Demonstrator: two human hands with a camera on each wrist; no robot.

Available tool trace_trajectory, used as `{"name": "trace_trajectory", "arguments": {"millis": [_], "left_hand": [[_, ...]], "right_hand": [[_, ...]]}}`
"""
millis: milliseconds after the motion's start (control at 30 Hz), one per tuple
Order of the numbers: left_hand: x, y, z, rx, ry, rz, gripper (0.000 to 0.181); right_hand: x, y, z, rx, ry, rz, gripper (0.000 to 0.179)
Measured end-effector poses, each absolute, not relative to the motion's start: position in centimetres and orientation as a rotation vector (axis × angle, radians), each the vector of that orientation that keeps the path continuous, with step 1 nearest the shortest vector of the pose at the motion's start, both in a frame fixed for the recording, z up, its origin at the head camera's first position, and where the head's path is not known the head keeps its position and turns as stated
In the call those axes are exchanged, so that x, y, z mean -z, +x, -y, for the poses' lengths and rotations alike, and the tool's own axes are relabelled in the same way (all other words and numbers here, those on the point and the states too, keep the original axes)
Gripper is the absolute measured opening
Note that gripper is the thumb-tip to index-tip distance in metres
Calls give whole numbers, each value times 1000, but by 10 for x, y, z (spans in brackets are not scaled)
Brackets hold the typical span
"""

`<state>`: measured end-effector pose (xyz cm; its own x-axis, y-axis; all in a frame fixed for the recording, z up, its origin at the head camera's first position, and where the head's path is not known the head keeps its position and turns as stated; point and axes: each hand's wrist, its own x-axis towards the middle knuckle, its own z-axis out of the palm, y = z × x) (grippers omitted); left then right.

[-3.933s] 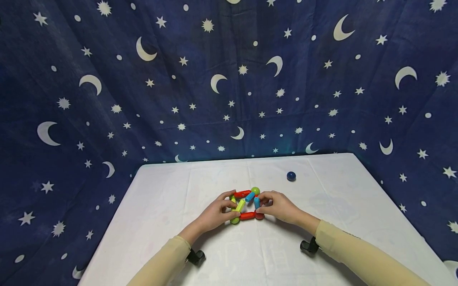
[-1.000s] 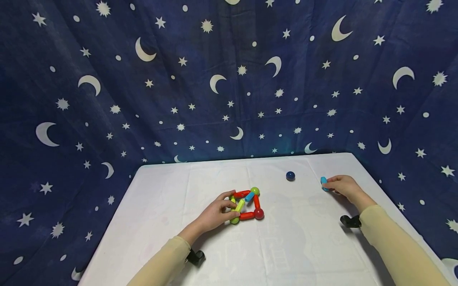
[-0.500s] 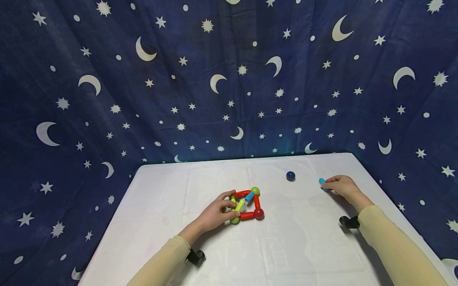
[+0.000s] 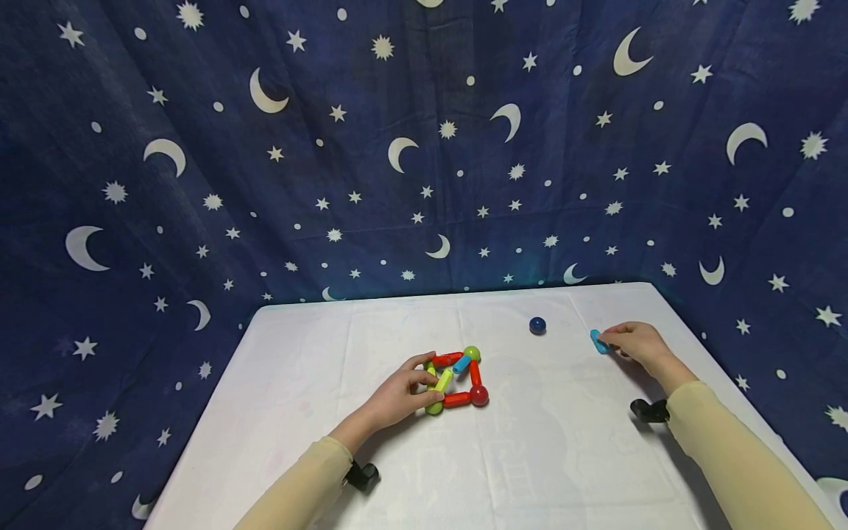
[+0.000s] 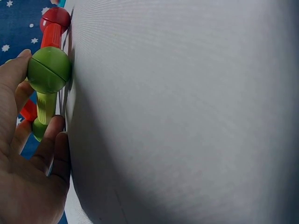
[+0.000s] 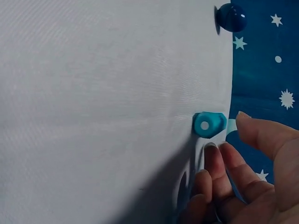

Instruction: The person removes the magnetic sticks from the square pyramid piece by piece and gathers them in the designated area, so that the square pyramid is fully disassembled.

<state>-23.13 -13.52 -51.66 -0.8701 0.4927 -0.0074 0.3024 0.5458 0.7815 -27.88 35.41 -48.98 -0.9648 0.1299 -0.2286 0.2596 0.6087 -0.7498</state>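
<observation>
A small frame of magnetic rods and balls lies mid-table, with red rods [image 4: 457,400], a red ball [image 4: 480,396] and green balls [image 4: 471,354]. My left hand [image 4: 395,397] holds its left side, fingers and thumb about a green ball [image 5: 49,70] and a yellow-green rod [image 5: 46,108]. Another yellow-green rod [image 4: 444,380] and a short blue rod [image 4: 461,365] tilt up from the corners. At the right, a loose blue rod [image 4: 596,339] lies on the cloth at the fingertips of my right hand [image 4: 639,344]. In the right wrist view, thumb and fingers stand apart beside that rod [image 6: 209,125].
A dark blue ball [image 4: 537,325] rests near the back of the white-covered table [image 4: 318,346], between the frame and my right hand. Behind the table's far edge hangs a navy curtain [image 4: 371,191] with moons and stars.
My right hand has carried the blue rod from the frame's right side to the table's right. Just now the rod has turned slightly and the fingers have loosened from it. The left hand stays put.
</observation>
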Motion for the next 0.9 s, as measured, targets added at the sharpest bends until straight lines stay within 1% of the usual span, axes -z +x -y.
{"name": "trace_trajectory", "arguments": {"millis": [133, 267, 367, 633, 800, 900], "left_hand": [[517, -231, 135, -1228, 666, -2556, 26], [517, -231, 135, -1228, 663, -2554, 25], [517, -231, 135, -1230, 664, -2553, 24], [517, -231, 136, -1234, 665, -2549, 24], [517, -231, 135, -1241, 665, -2545, 24], [517, -231, 135, -1242, 667, -2546, 24]], "right_hand": [[485, -278, -352, 1297, 356, -2741, 59], [478, -277, -345, 1315, 322, -2833, 62], [469, -275, -336, 1334, 237, -2924, 60], [449, -271, -298, 1346, -30, -3017, 47], [446, -270, -275, 1322, -201, -3008, 44], [447, -270, -263, 1310, -241, -2975, 46]]}}
